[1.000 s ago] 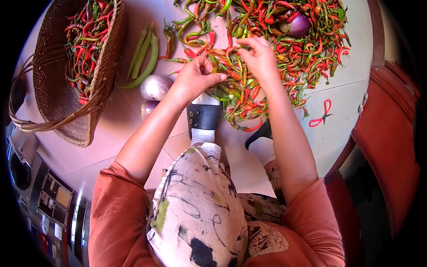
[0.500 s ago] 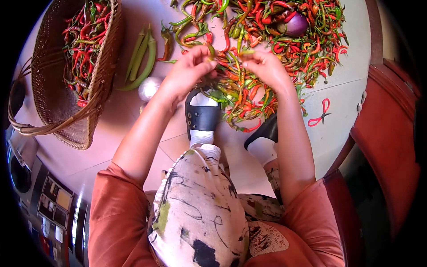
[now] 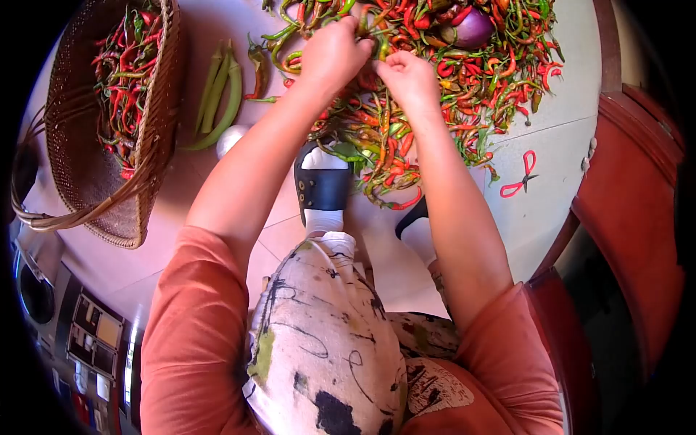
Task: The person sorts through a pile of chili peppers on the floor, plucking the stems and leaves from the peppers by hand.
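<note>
Red and green chili peppers (image 3: 471, 80) lie in a wide heap on the floor, with a purple eggplant (image 3: 470, 30) on top. Over the heap's left part is my left hand (image 3: 337, 52), its fingers bent together; what they hold, if anything, is hidden. My right hand (image 3: 408, 78) is close beside it on the right, thumb and fingers pinched at a pepper among the others; whether it grips that pepper is too small to tell.
At the left stands a wicker basket (image 3: 161, 101) with chili peppers inside. Several long green pods (image 3: 220, 98) and a pale round vegetable (image 3: 230, 138) lie beside it. Red-handled scissors (image 3: 519, 176) rest on the floor at the right. My feet are below the heap.
My left hand has moved up and to the right, further over the peppers. My right hand has moved slightly up and left, and its fingers have drawn together. The view has shifted a little.
</note>
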Available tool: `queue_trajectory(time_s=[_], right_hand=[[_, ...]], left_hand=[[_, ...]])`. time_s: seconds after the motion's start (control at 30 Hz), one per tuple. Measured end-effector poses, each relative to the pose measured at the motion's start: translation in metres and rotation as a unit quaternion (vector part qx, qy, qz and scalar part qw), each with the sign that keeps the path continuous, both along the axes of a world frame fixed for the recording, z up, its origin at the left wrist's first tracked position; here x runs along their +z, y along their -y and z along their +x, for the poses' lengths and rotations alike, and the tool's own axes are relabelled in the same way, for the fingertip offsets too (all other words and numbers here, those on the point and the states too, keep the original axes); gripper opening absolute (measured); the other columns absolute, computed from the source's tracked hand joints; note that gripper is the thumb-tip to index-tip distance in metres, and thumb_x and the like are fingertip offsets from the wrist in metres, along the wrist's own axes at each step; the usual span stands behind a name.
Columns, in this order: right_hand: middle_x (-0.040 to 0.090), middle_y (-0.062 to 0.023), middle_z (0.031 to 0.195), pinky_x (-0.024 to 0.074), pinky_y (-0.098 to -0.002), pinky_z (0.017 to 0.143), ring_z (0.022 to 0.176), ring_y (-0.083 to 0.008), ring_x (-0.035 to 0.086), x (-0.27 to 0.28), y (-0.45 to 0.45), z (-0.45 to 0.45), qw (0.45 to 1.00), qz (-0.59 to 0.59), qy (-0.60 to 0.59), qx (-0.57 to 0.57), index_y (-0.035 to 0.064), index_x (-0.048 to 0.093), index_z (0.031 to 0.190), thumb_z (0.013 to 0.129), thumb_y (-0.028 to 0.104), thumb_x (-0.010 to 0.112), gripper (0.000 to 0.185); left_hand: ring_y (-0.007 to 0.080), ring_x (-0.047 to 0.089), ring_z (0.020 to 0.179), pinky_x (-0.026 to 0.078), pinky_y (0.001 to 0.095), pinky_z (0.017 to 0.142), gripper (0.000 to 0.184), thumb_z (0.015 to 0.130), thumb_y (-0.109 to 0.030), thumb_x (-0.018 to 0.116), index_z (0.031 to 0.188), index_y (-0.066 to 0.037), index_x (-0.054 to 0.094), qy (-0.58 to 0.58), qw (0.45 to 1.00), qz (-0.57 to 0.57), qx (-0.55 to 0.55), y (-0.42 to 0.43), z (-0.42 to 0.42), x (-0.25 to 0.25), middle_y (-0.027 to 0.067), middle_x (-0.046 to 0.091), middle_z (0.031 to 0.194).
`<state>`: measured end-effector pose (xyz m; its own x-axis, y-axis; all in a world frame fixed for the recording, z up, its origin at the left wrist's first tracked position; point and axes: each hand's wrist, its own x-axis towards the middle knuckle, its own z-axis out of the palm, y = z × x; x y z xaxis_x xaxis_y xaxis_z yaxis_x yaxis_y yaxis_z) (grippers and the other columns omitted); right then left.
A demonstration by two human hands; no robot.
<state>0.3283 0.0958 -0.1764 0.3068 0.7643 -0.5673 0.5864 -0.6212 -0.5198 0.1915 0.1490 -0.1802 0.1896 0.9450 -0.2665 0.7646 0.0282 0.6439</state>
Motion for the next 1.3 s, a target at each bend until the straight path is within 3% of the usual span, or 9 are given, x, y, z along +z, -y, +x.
queue_trajectory(time_s=[0.03, 0.13, 0.27, 0.33, 0.43, 0.5, 0.87, 1.03, 1.3], right_hand=[[0.066, -0.0030, 0.072, 0.0461, -0.0284, 0.058, 0.063, -0.0128, 0.059, 0.001, 0.002, 0.008, 0.994, 0.000, -0.095, -0.057, 0.0074, 0.068, 0.083, 0.075, 0.031, 0.072, 0.025], [0.061, 0.0019, 0.077, 0.0379, -0.0167, 0.051, 0.060, -0.0033, 0.050, 0.025, 0.015, 0.031, 0.947, 0.040, -0.261, -0.183, 0.0012, 0.064, 0.099, 0.082, 0.020, 0.069, 0.025], [0.061, 0.0000, 0.088, 0.0325, -0.0153, 0.049, 0.060, -0.0017, 0.045, 0.034, 0.042, 0.056, 0.877, 0.044, -0.422, -0.227, 0.0003, 0.059, 0.110, 0.090, 0.016, 0.058, 0.025], [0.061, -0.0014, 0.093, 0.0329, -0.0153, 0.050, 0.059, -0.0022, 0.043, 0.039, 0.051, 0.055, 0.852, 0.029, -0.472, -0.223, -0.0008, 0.056, 0.116, 0.093, 0.013, 0.052, 0.027], [0.062, -0.0033, 0.094, 0.0336, -0.0150, 0.051, 0.059, -0.0026, 0.043, 0.047, 0.057, 0.044, 0.857, 0.009, -0.474, -0.200, -0.0025, 0.053, 0.121, 0.093, 0.012, 0.051, 0.031], [0.063, -0.0044, 0.097, 0.0341, -0.0153, 0.052, 0.059, -0.0031, 0.043, 0.049, 0.058, 0.040, 0.849, 0.005, -0.494, -0.189, -0.0034, 0.052, 0.122, 0.093, 0.012, 0.051, 0.033], [0.058, 0.0069, 0.076, 0.0367, -0.0160, 0.053, 0.058, -0.0013, 0.046, 0.164, 0.050, 0.028, 0.907, 0.033, -0.416, -0.050, 0.0018, 0.061, 0.111, 0.088, 0.014, 0.059, 0.026], [0.067, -0.0083, 0.086, 0.0495, -0.0235, 0.062, 0.074, -0.0098, 0.061, 0.234, 0.059, -0.006, 0.929, 0.081, -0.355, 0.067, -0.0036, 0.062, 0.107, 0.085, 0.016, 0.066, 0.030], [0.064, -0.0006, 0.079, 0.0425, -0.0215, 0.056, 0.063, -0.0056, 0.053, 0.349, 0.094, 0.048, 0.941, 0.269, -0.074, 0.191, 0.0033, 0.065, 0.106, 0.087, 0.020, 0.060, 0.025]], left_hand=[[0.0255, 0.065, 0.070, 0.050, 0.0362, 0.068, 0.035, 0.079, -0.029, 0.067, 0.103, -0.004, 0.064, 0.013, 0.998, -0.052, 0.033, -0.001, -0.005, 0.017, 0.0149, 0.066, 0.077], [0.0116, 0.058, 0.070, 0.047, 0.0260, 0.067, 0.024, 0.083, -0.023, 0.066, 0.096, -0.002, 0.067, 0.151, 0.984, 0.079, 0.053, 0.005, -0.033, 0.029, 0.0048, 0.066, 0.079], [0.0090, 0.059, 0.076, 0.048, 0.0226, 0.067, 0.025, 0.088, -0.020, 0.061, 0.108, -0.005, 0.060, 0.416, 0.851, -0.244, 0.206, 0.020, -0.059, 0.054, 0.0042, 0.067, 0.095], [0.0109, 0.060, 0.078, 0.049, 0.0231, 0.067, 0.025, 0.089, -0.020, 0.060, 0.109, -0.005, 0.059, 0.485, 0.790, -0.297, 0.228, 0.034, -0.061, 0.044, 0.0061, 0.067, 0.096], [0.0234, 0.065, 0.087, 0.056, 0.0338, 0.073, 0.022, 0.092, -0.016, 0.055, 0.110, -0.004, 0.054, 0.586, 0.648, -0.408, 0.265, 0.053, -0.059, 0.045, 0.0148, 0.064, 0.101], [0.0246, 0.064, 0.090, 0.056, 0.0369, 0.077, 0.026, 0.094, -0.017, 0.051, 0.116, -0.004, 0.051, 0.600, 0.611, -0.452, 0.250, 0.063, -0.056, 0.045, 0.0143, 0.062, 0.106], [0.0285, 0.060, 0.103, 0.052, 0.0465, 0.088, 0.036, 0.090, -0.008, 0.051, 0.126, -0.004, 0.044, 0.656, 0.586, -0.455, 0.138, 0.087, -0.040, 0.126, 0.0168, 0.057, 0.117], [0.0334, 0.059, 0.103, 0.050, 0.0523, 0.088, 0.038, 0.091, -0.019, 0.050, 0.126, -0.004, 0.044, 0.736, 0.480, -0.474, 0.062, 0.090, -0.049, 0.169, 0.0178, 0.056, 0.116], [0.0191, 0.059, 0.077, 0.053, 0.0343, 0.063, 0.026, 0.090, -0.009, 0.052, 0.117, -0.008, 0.048, 0.618, 0.723, -0.262, 0.165, 0.136, -0.151, 0.263, 0.0096, 0.059, 0.096]])
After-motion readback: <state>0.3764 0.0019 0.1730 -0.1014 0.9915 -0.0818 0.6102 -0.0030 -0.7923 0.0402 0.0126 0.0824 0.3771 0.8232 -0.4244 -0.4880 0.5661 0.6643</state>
